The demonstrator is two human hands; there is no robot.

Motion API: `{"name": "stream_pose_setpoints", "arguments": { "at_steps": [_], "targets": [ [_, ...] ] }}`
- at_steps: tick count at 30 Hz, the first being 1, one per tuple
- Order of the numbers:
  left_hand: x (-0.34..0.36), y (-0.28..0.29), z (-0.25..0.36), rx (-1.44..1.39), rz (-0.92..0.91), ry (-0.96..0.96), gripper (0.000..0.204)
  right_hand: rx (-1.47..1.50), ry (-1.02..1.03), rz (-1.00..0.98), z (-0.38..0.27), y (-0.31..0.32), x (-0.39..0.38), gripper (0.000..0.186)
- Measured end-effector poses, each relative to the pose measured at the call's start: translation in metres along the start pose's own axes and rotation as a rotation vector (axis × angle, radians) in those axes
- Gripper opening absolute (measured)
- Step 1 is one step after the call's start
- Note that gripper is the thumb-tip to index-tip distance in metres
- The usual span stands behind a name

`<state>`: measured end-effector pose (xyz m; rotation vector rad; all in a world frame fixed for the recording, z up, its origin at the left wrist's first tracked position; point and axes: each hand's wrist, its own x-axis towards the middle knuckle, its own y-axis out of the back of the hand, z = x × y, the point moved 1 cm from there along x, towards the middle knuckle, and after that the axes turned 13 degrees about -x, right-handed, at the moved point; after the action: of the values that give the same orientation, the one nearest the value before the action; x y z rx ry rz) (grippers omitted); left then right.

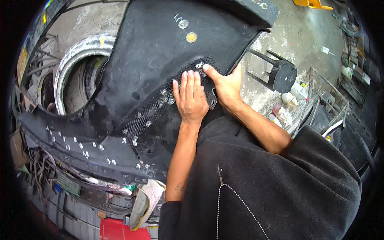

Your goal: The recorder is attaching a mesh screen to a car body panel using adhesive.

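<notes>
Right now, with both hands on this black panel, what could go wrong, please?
The bare left hand lies over the black mesh, so rough strands might scratch the fingers. The right hand is at the edge of the black panel and could get pinched if the panel shifts. The silver disc and gold-coloured disc, if loose, may slide off should it tilt.

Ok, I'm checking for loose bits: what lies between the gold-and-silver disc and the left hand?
In the head view, between the disc and the left hand shows only black panel, with dark mesh nearest the hand.
</notes>
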<state>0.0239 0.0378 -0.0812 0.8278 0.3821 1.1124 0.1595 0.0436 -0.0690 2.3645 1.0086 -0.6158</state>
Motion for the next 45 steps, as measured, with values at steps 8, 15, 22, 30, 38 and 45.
{"name": "stream_pose_setpoints", "arguments": {
  "at_steps": [8,15,22,30,38,45],
  "targets": [
    [-0.005,-0.002,0.006,-0.011,0.158,0.084,0.046,0.009,0.043,0.01,0.005,-0.001,0.005,0.094],
    [-0.009,-0.005,0.006,0.059,0.108,0.077,0.043,0.027,0.048,-0.018,0.005,-0.007,0.005,0.088],
    [-0.035,0.057,0.012,-0.253,0.11,0.02,0.043,-0.084,0.117,0.001,0.009,0.006,0.009,0.094],
    [-0.065,0.072,-0.026,0.114,0.008,0.278,0.053,-0.128,0.111,0.014,-0.015,-0.006,-0.011,0.087],
    [-0.06,0.084,-0.025,0.111,0.01,0.269,0.051,-0.143,0.062,-0.037,-0.015,0.0,-0.008,0.085],
    [-0.085,0.158,-0.051,-0.008,0.113,0.433,0.036,-0.731,0.576,0.02,-0.072,0.063,-0.039,0.049]
  ]
}}
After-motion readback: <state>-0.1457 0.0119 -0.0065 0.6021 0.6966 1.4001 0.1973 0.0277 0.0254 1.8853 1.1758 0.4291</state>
